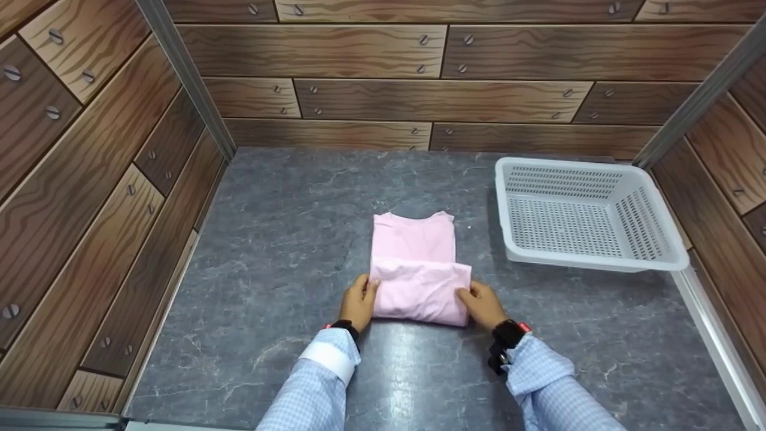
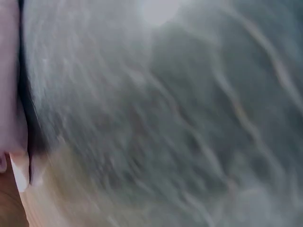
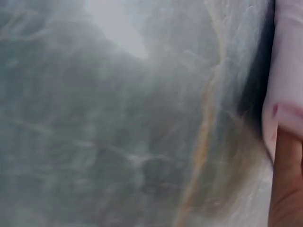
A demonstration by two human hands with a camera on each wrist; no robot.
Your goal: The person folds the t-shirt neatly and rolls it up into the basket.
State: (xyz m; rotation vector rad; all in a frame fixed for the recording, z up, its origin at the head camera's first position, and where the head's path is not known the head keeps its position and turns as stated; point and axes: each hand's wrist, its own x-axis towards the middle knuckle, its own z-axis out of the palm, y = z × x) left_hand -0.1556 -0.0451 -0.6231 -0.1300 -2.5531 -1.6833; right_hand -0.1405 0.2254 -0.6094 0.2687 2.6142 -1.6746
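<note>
A pink T-shirt (image 1: 414, 239) lies on the dark table with its neckline pointing away from me. Its lower part is folded up over the middle, forming a thicker band on the near half. My left hand (image 1: 358, 304) pinches the left edge of this band, thumb on top. At the opposite edge, my right hand (image 1: 483, 305) pinches the cloth the same way. In the left wrist view, the pink cloth (image 2: 8, 85) shows at the left border, above a fingertip. The right wrist view has the rounded fold (image 3: 288, 66) at its right border, with a finger (image 3: 286, 184) against it.
A white perforated plastic basket (image 1: 559, 221) stands at the back right with only its bare mesh bottom visible inside. Wood-patterned walls (image 1: 359, 51) enclose the marbled grey table (image 1: 281, 239) at the back and on both sides.
</note>
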